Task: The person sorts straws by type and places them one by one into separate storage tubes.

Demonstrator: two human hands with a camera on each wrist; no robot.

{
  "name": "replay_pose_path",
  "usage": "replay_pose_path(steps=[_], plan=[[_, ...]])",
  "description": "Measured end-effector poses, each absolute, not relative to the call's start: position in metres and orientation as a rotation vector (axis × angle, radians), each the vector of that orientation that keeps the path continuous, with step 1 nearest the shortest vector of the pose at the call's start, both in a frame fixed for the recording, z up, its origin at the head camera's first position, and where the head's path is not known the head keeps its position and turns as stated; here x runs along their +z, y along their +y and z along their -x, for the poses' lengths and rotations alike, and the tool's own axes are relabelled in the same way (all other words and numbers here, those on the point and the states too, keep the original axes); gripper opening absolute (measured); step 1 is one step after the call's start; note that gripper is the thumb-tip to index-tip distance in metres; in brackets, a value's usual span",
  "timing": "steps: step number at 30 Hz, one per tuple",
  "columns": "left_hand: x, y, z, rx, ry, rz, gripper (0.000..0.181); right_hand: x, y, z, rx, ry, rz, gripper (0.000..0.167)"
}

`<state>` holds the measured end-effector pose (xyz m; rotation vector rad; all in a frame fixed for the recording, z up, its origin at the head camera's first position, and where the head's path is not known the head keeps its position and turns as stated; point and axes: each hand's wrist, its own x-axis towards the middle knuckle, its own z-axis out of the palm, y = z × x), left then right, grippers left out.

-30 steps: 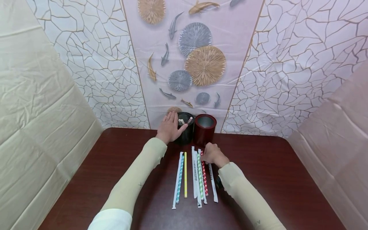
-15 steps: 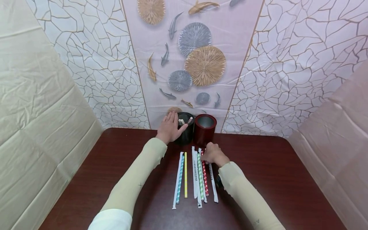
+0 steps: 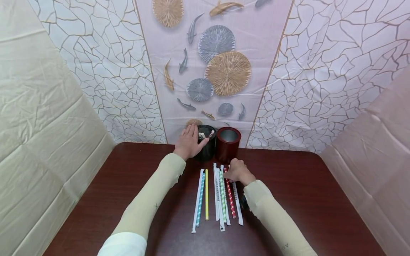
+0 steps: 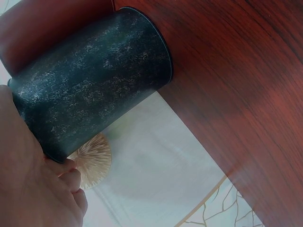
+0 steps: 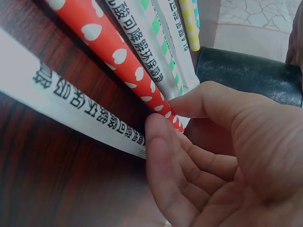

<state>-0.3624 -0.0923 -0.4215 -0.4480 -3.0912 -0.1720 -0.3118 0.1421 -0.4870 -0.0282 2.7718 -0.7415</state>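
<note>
My right hand (image 3: 238,171) pinches the upper part of a red paper straw with white hearts (image 5: 116,52) between thumb and fingers. The straw (image 3: 230,201) lies low over the table, close beside the paper-wrapped straws. My left hand (image 3: 187,141) lies with extended fingers against the rim of a black cup (image 4: 90,80), thumb along its near side. Inside that cup stand several striped straws (image 3: 211,134). A dark red cup (image 3: 228,145) touches it on the right. Under my right hand, a white wrapped straw (image 5: 80,111) is partly hidden.
A green striped straw (image 3: 223,199) lies among white wrapped straws (image 3: 216,195) in the middle. Further left are a yellow straw (image 3: 206,195), a blue dotted straw (image 3: 200,201) and another wrapped straw (image 3: 196,217). A patterned cloth (image 3: 227,73) hangs behind the table.
The red straw's near end has shifted slightly right, away from the green striped straw, with my right hand on it. My left hand and both cups have stayed in place.
</note>
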Motion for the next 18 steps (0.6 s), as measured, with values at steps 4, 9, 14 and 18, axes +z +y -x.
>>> replay_pose_path(steps=[4,9,14,18], plan=[[-0.421,-0.092,0.362,-0.166,-3.087,0.451,0.090,-0.488,0.145,0.312,-0.766,2.771,0.029,0.034],[-0.421,-0.092,0.362,-0.150,-3.078,0.454,0.090,-0.486,0.147,0.313,-0.815,2.759,0.005,0.040],[-0.421,-0.092,0.362,-0.146,-3.070,0.454,0.090,-0.481,0.150,0.311,-0.840,2.780,0.033,0.046],[-0.423,-0.092,0.362,-0.143,-3.069,0.458,0.090,-0.474,0.152,0.307,-0.844,2.808,0.075,0.047]])
